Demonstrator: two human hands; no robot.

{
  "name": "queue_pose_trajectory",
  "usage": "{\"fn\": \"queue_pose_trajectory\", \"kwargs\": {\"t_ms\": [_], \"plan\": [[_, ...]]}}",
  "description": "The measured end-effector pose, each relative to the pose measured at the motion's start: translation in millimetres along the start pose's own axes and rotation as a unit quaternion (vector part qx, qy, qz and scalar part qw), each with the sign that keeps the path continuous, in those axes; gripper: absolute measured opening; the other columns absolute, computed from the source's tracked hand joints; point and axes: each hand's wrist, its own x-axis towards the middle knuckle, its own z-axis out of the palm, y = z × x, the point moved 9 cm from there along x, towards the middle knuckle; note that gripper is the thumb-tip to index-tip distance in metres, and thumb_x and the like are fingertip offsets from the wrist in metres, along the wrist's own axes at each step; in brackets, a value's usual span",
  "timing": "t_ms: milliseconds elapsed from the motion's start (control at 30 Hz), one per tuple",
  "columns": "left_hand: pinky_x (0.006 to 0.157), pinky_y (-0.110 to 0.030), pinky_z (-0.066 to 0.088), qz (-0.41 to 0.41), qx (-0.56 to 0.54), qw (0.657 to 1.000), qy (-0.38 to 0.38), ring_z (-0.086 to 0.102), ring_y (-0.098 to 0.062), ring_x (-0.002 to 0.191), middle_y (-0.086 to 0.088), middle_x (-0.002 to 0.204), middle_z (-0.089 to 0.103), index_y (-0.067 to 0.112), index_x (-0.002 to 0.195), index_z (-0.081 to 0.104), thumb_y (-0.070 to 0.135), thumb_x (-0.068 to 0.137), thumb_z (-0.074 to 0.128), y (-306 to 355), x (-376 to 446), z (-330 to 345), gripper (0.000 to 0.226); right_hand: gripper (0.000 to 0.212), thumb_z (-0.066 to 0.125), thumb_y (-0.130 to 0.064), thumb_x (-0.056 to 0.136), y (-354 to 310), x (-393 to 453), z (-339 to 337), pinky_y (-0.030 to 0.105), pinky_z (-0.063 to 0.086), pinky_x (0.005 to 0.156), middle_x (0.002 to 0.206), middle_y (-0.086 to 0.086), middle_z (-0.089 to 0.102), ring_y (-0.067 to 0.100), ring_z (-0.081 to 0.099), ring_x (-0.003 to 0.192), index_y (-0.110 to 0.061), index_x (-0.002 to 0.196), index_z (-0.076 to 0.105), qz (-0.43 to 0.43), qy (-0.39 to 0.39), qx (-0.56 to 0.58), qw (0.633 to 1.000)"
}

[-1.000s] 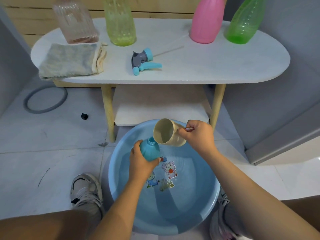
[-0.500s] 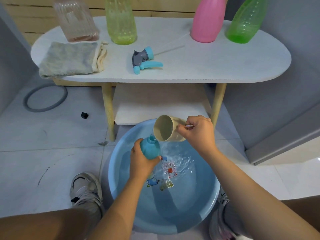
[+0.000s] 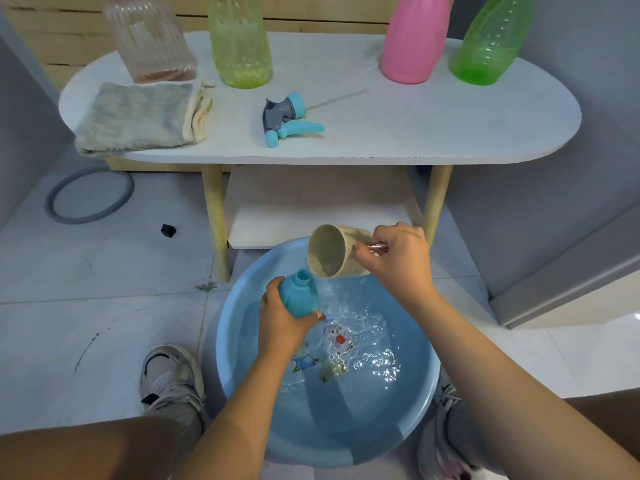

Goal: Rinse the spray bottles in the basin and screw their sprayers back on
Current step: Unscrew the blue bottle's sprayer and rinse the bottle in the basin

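Our left hand (image 3: 282, 325) grasps the small teal plastic bottle (image 3: 298, 295) mid-frame, neck pointing up-right; right hand (image 3: 398, 259) grips tipped beige plastic cup (image 3: 332, 251).

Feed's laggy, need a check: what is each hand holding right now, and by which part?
Left hand grips the blue bottle round its body. Right hand holds the beige cup by its handle, tipped over the basin.

- One wide camera on my head looks forward and down.
- My hands and the basin (image 3: 242, 362) sit close below; the tabletop (image 3: 450, 133) lies farther ahead.
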Motion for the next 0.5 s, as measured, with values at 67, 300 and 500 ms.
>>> {"fn": "queue_pose_trajectory", "kwargs": {"t_ms": [67,300,500], "plan": [[0.078,-0.029,0.046,0.000,-0.003,1.000,-0.001,0.051,-0.021,0.107,-0.002,0.123,0.049,0.021,0.128,0.038,0.019,0.058,0.087,1.1,-0.2,-0.1,0.086,0.036,0.061,-0.030,0.067,-2.6,0.9,-0.6,0.024,0.016,0.063,0.042,-0.015,0.021,0.016,0.033,0.051,-0.021,0.049,0.031,-0.013,0.006,-0.007,1.000],[0.081,-0.028,0.045,0.004,-0.004,1.000,-0.004,0.049,-0.018,0.108,0.001,0.123,0.046,0.021,0.131,0.037,0.019,0.060,0.086,4.4,-1.8,0.2,0.087,0.038,0.066,-0.022,0.064,-3.3,1.4,1.6,0.025,0.016,0.065,0.043,-0.013,0.024,0.017,0.034,0.052,-0.020,0.049,0.031,-0.012,0.003,-0.012,1.000],[0.077,-0.024,0.041,0.006,-0.001,1.000,-0.001,0.048,-0.016,0.104,0.003,0.119,0.045,0.020,0.131,0.037,0.018,0.061,0.086,7.8,-2.7,-1.5,0.086,0.032,0.054,-0.033,0.067,-6.8,1.5,-1.0,0.026,0.022,0.068,0.040,-0.002,0.040,0.016,0.034,0.051,-0.016,0.045,0.039,-0.030,0.035,-0.024,0.999]]}}
